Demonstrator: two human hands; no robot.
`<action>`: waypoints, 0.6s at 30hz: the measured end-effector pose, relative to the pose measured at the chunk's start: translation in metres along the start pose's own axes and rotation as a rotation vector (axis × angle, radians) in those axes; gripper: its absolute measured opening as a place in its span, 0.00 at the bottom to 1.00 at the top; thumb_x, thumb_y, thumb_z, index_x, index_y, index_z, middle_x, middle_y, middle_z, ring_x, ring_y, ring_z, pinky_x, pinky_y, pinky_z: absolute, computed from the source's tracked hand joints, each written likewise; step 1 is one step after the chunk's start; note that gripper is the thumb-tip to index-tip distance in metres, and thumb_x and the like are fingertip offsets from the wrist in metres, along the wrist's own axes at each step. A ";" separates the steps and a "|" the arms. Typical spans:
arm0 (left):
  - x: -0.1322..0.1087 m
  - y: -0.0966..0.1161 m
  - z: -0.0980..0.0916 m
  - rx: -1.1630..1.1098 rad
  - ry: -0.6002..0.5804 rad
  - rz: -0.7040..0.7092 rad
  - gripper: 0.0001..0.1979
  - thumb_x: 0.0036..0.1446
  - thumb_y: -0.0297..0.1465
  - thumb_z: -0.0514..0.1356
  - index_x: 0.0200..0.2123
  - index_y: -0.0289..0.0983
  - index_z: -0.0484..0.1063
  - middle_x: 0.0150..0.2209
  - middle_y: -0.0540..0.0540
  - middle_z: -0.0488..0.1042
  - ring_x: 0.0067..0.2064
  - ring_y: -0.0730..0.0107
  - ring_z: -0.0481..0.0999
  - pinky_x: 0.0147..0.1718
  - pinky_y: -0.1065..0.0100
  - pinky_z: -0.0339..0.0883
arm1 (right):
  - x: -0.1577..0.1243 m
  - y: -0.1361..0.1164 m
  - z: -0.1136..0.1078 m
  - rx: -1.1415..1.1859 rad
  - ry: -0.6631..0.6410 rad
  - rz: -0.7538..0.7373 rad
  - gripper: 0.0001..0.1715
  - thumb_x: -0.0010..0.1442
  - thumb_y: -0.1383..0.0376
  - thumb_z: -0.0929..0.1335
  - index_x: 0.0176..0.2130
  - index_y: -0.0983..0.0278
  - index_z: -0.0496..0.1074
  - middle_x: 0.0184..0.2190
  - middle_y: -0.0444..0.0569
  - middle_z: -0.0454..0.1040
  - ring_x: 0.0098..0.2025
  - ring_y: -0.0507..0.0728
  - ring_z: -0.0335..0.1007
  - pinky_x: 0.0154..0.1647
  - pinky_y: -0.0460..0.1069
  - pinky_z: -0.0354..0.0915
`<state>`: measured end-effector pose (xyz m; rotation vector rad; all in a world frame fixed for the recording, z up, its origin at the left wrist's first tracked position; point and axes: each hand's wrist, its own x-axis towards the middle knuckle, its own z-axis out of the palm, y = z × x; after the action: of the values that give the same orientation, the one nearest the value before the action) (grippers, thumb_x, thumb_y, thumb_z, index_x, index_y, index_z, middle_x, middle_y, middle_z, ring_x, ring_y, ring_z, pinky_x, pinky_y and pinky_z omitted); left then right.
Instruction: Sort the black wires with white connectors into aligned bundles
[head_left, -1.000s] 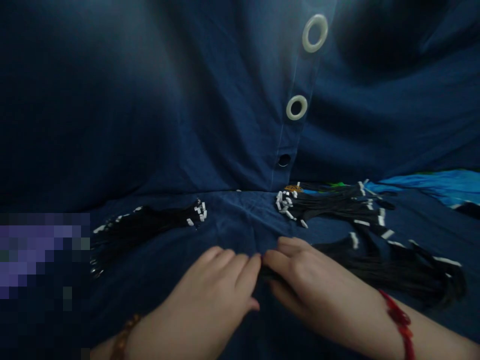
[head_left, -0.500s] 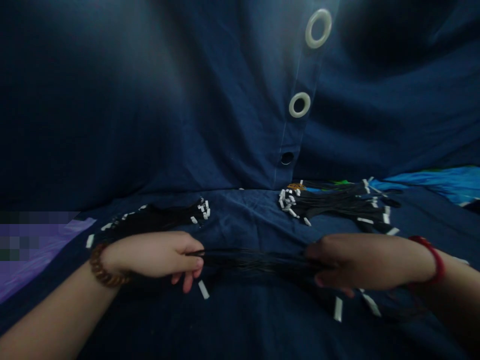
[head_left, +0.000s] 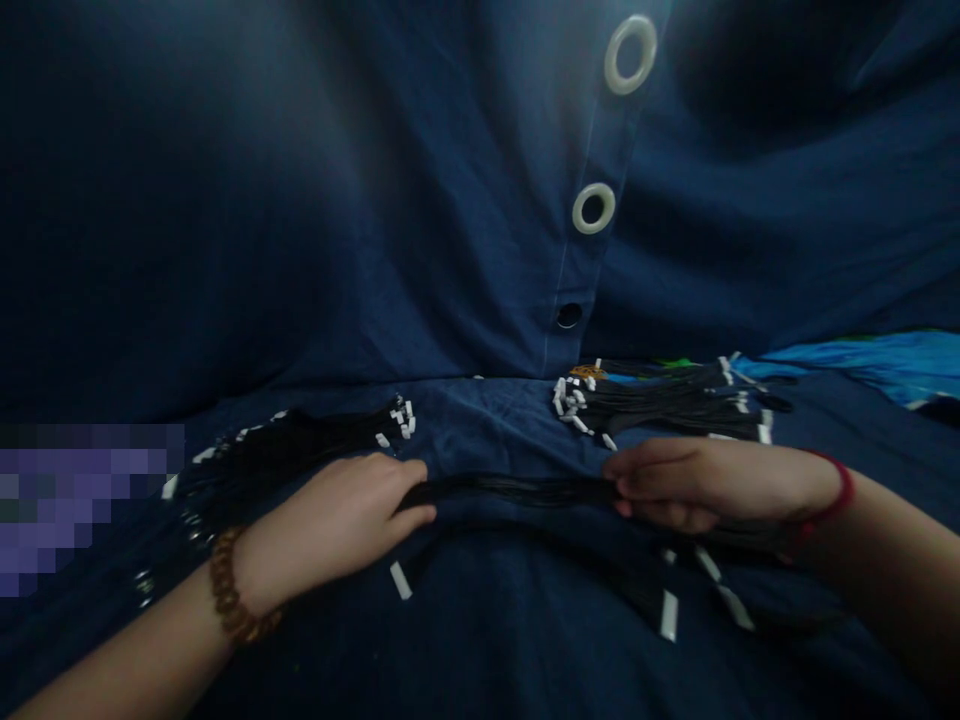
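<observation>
A bundle of thin black cords (head_left: 517, 488) stretches sideways between my two hands. My left hand (head_left: 349, 515), with a brown beaded bracelet at the wrist, is closed round its left part. At its right part, my right hand (head_left: 690, 485) pinches the cords between thumb and fingers; a red band circles that wrist. Just below on the dark blue cloth lies another black strand (head_left: 536, 532), curved, with a white tip at each end. More white-tipped cords (head_left: 720, 580) lie partly under my right forearm.
A pile of black cords with white tips (head_left: 322, 432) lies behind my left hand, and a second such pile (head_left: 652, 400) behind my right. Dark blue cloth with ring eyelets (head_left: 593, 209) hangs at the back. Bright blue fabric (head_left: 877, 362) shows at the far right.
Both hands have risen slightly, and my left hand has shifted right. The held cords are drawn into a tighter bundle, apart from the strand below.
</observation>
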<state>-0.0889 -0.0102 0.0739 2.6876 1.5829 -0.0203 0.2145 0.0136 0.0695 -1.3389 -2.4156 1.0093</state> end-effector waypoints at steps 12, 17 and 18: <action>0.004 0.001 -0.001 -0.242 -0.146 0.065 0.15 0.60 0.34 0.47 0.26 0.38 0.68 0.25 0.51 0.74 0.28 0.71 0.72 0.27 0.72 0.61 | 0.003 -0.007 0.003 -0.207 -0.286 0.048 0.08 0.53 0.67 0.62 0.26 0.65 0.67 0.21 0.43 0.67 0.24 0.50 0.63 0.24 0.44 0.56; 0.007 0.001 0.011 -0.127 -0.048 0.027 0.15 0.61 0.33 0.45 0.26 0.38 0.67 0.27 0.48 0.73 0.30 0.68 0.73 0.30 0.69 0.62 | 0.003 -0.006 0.004 -0.429 -0.212 0.044 0.08 0.52 0.66 0.62 0.25 0.64 0.69 0.19 0.42 0.66 0.20 0.50 0.59 0.20 0.45 0.50; 0.006 0.003 0.013 -0.098 -0.038 0.030 0.14 0.60 0.33 0.46 0.28 0.38 0.67 0.28 0.47 0.73 0.32 0.66 0.73 0.32 0.67 0.62 | 0.003 -0.006 0.005 -0.456 -0.214 0.044 0.08 0.51 0.65 0.63 0.25 0.64 0.70 0.19 0.42 0.67 0.20 0.50 0.60 0.20 0.45 0.50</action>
<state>-0.0838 -0.0070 0.0610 2.6196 1.4919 0.0064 0.2069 0.0115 0.0696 -1.4871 -2.9170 0.6603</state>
